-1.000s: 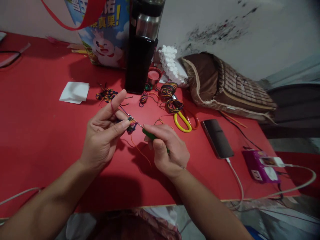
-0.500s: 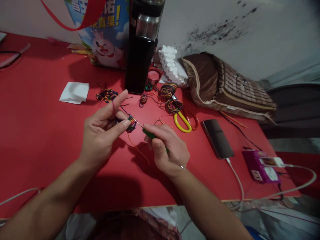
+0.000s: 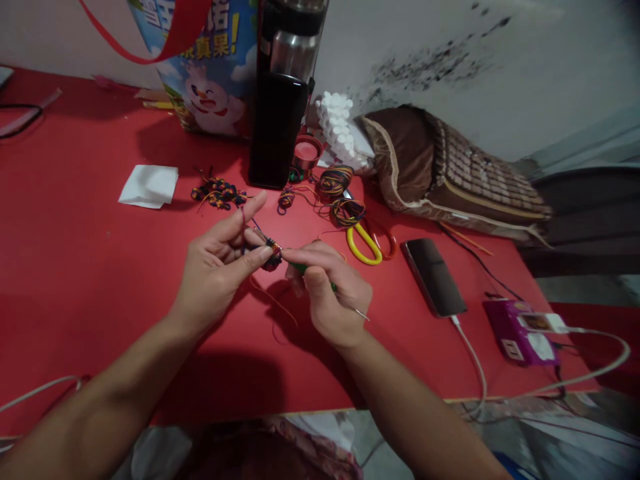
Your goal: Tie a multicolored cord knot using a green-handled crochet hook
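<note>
My left hand (image 3: pixel 215 270) pinches a small multicoloured crochet piece (image 3: pixel 273 260) between thumb and fingers, with a strand of yarn looped over the raised index finger. In my right hand (image 3: pixel 333 287) is a crochet hook (image 3: pixel 299 268) with a green handle, gripped with the fingers closed round it. The hook's thin metal shaft runs through the loops of the piece, close to my left thumb. An orange yarn tail (image 3: pixel 275 303) hangs below onto the table. Behind my left hand lies a knotted multicoloured piece (image 3: pixel 219 193).
Yarn balls (image 3: pixel 335 180) and yellow-handled scissors (image 3: pixel 365 245) lie beyond my right hand. A black phone (image 3: pixel 277 130) leans upright against a flask (image 3: pixel 295 40). Another phone (image 3: pixel 434 277) is on a cable at the right, near a purple box (image 3: pixel 520 333). White folded paper (image 3: pixel 149 185) lies left.
My left hand has moved slightly right and down with the crochet piece, closer to my right hand. The hook now goes further through the loops, and my left index finger sits lower.
</note>
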### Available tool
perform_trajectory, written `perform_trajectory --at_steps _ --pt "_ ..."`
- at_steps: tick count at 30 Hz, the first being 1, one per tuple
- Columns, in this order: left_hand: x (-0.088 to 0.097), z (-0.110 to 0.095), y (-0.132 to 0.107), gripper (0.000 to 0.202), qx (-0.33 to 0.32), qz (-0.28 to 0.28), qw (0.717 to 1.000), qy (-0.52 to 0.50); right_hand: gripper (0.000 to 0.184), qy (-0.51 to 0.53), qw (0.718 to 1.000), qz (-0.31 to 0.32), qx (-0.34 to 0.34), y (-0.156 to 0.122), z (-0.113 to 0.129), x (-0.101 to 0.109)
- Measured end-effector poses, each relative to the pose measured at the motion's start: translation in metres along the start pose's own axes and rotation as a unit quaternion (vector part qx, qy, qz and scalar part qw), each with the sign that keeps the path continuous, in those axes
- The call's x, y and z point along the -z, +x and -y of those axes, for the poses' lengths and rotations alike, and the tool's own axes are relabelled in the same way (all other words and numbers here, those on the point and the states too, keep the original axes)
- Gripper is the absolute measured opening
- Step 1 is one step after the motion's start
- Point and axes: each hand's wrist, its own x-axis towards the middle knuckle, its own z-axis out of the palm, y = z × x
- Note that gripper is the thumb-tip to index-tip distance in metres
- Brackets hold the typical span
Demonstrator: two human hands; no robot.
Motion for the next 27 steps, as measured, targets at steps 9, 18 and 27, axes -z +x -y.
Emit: perform_trajectory --at_steps 9,18,27 --pt "-0.010 0.000 -0.005 0.058 0.109 -0.035 0.990 -0.082 0.020 -0.156 0.988 0.002 0.016 -0.001 -0.001 -0.006" --pt "-0.007 -0.009 0.001 0.054 0.204 -0.053 0.961 -0.177 0.031 -0.131 0.991 0.020 0.017 -0.004 -0.006 -0.002" --pt "-0.002 -0.011 0.003 0.055 0.185 -0.076 0.966 -0.162 0.024 0.028 0.997 -0.016 -0.077 -0.003 -0.007 -0.003"
